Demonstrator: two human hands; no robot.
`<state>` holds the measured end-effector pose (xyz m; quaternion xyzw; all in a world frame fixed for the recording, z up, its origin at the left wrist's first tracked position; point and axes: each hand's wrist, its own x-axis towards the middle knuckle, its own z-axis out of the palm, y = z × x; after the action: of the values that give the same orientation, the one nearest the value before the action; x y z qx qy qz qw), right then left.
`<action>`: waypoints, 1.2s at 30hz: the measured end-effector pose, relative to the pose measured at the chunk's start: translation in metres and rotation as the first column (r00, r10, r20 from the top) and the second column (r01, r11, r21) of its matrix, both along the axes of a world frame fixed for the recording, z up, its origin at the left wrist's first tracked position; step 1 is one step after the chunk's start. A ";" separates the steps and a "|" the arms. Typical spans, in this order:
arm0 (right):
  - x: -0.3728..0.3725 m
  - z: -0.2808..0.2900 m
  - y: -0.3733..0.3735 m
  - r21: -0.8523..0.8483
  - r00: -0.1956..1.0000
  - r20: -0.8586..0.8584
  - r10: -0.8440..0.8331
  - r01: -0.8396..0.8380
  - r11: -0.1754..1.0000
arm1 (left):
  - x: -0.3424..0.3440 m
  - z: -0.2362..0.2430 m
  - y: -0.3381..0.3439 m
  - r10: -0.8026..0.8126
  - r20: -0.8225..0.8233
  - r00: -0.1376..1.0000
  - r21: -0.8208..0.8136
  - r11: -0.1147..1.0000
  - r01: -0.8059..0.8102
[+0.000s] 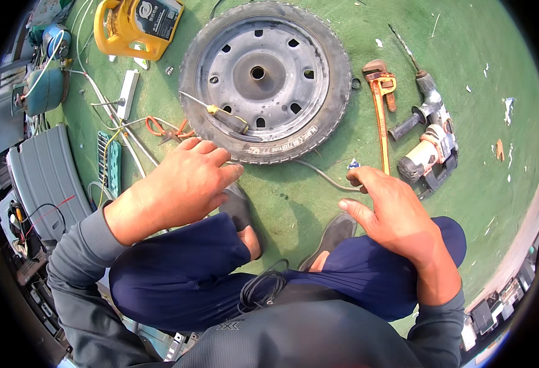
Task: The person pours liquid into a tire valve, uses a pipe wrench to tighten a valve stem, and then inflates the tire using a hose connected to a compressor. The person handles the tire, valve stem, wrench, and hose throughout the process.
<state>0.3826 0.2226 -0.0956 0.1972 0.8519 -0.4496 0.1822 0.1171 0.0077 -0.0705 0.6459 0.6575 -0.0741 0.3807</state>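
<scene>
Wheel [272,86] lies flat on the green floor [484,135] in the head view, probably for steadiness; a screwdriver [228,119] rests across its near-left edge, pipe wrench [381,122] and drill [429,147] beside its right edge, seemingly within easy reach. Left hand's [186,178] grip is loosely curled, right hand's [395,214] parted at thumb and forefinger; neither visibly holds anything. Palms are hidden, the wrench's near end vanishes behind fingers, and the yellow jug [127,37] is cut off.

From head height, the scene is viewed steeply downward, torso [306,337] close at six o'clock, wheel [269,84] farther at twelve.
</scene>
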 end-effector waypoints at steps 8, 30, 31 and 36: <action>-0.017 0.025 -0.004 0.064 0.990 0.024 0.137 -0.138 0.988 | 0.066 0.041 0.022 0.376 0.394 0.839 -0.059 0.921 -0.385; 0.010 0.047 -0.126 -0.169 0.633 0.291 -0.717 0.772 0.613 | 0.129 0.063 -0.036 0.807 0.505 0.307 -0.276 0.488 -0.828; 0.014 0.074 -0.131 -0.192 0.629 0.394 -0.670 0.770 0.609 | 0.123 0.073 -0.043 0.835 0.540 0.109 -0.308 0.316 -0.897; 0.036 0.180 -0.126 -0.030 0.806 0.405 -0.433 0.485 0.874 | 0.117 0.118 -0.148 0.663 0.526 -0.534 -0.410 -0.352 -0.841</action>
<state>0.4183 0.0964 0.0844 0.4694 0.6942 -0.4878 0.2446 0.2337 -0.1403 0.0470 -0.1579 0.7130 0.5766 0.3662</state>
